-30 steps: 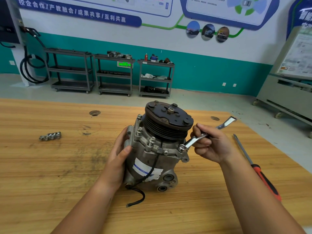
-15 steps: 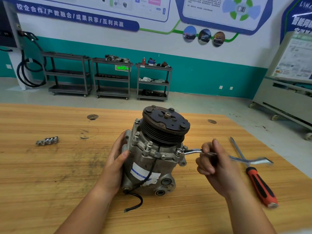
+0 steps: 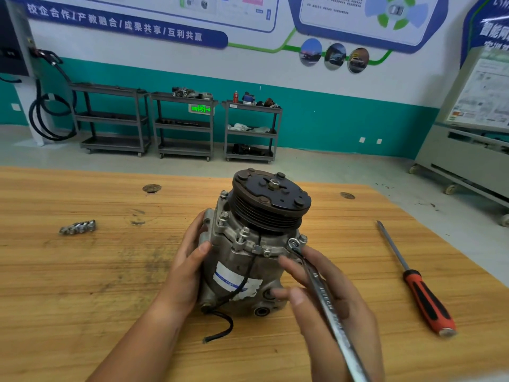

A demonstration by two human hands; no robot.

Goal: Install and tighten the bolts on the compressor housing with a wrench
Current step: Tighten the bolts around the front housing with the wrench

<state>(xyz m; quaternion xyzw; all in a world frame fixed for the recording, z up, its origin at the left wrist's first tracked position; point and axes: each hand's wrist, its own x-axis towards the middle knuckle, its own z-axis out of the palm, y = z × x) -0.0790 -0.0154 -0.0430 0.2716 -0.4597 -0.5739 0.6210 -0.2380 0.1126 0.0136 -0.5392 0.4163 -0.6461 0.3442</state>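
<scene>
Left hand [image 3: 184,274] clamps its fingers on the grey metal compressor housing [image 3: 234,257]. The long steel wrench [image 3: 326,301] lies across the right hand [image 3: 349,307], its ring on a silver bolt [image 3: 292,241]. Those fingers' grip: cannot tell.

head cam | forward-down, wide-angle | close over compressor [image 3: 237,260] on table [image 3: 82,285] | only view

Grey compressor [image 3: 242,260] with black pulley [image 3: 271,205] and white-blue label [image 3: 237,281]; red-and-black screwdriver [image 3: 427,301]; tan wood-grain table [image 3: 82,285].

I see my left hand [image 3: 190,271] gripping the compressor [image 3: 248,260]. The wrench [image 3: 327,301] lies across my right hand [image 3: 348,307], fingers loosely extended, its ring on a bolt [image 3: 292,242]. A screwdriver [image 3: 424,296] lies apart, right.
</scene>
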